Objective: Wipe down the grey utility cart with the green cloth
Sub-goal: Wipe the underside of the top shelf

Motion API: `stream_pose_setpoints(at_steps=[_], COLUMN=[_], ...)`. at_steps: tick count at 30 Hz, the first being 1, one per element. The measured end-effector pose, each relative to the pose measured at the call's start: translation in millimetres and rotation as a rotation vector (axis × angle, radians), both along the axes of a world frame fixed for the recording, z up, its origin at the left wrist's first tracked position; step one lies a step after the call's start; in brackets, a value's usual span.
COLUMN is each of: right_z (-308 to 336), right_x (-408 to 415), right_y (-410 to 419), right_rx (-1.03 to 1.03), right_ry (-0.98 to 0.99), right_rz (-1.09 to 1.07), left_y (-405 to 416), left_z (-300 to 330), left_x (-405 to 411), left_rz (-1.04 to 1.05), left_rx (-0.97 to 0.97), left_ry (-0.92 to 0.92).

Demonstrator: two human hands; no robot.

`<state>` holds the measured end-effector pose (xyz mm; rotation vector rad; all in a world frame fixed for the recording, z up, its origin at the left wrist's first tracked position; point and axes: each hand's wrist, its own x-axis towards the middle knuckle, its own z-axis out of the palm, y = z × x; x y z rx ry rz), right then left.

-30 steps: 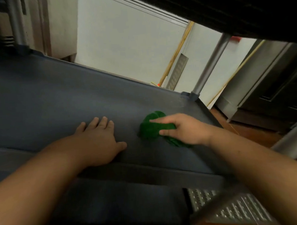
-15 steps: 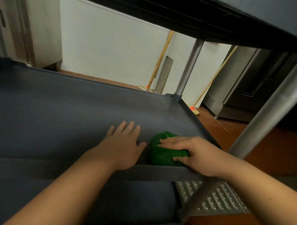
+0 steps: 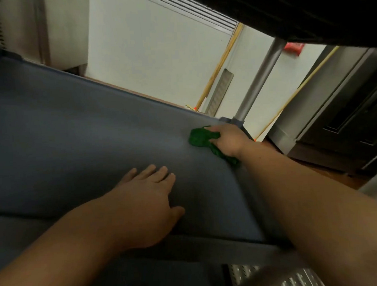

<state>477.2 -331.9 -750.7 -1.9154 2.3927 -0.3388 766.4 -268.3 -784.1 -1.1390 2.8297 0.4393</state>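
The cart (image 3: pixel 79 130) fills most of my view, its grey shelf stretching away from me under the dark underside of the shelf above (image 3: pixel 307 10). A metal post (image 3: pixel 259 81) rises from the far right corner of the shelf to that upper level. Behind the cart stands a pale wall (image 3: pixel 153 58) with two wooden handles leaning against it, and a dark cabinet (image 3: pixel 343 105) sits off to the right. My left hand (image 3: pixel 147 201) lies flat on the shelf near the front edge, palm down, fingers together and stretched out, holding nothing. My right hand (image 3: pixel 227 139) reaches to the far right corner, just beside the foot of the post, fingers closed around the cloth (image 3: pixel 201 138). The green cloth is bunched up and pressed against the shelf, with a tail of it trailing back under my wrist along the right edge.
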Motion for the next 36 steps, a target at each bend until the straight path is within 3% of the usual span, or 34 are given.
stream_pose_setpoints(at_steps=[9,16,24,31,36], right_z=[5,7,19,25,21], right_x=[-42,-41,8,86,93], right_y=[-91,-85,23,183,240], right_rx=[-0.026,0.037,0.092,0.115,0.066], right_ry=[0.034,0.054,-0.005,-0.057,-0.173], right_rz=[-0.137,-0.136,-0.08,-0.104,-0.055], left_y=[-1,-2,6,14,16], left_z=[-8,-8,3,14,26], left_x=[-2,-10,-1,9,0], left_rz=[0.023,0.063,0.038,0.035,0.078], left_rx=[0.025,0.034,0.035,0.07,0.063], left_ry=[-0.017,-0.023,-0.009,0.021,-0.063])
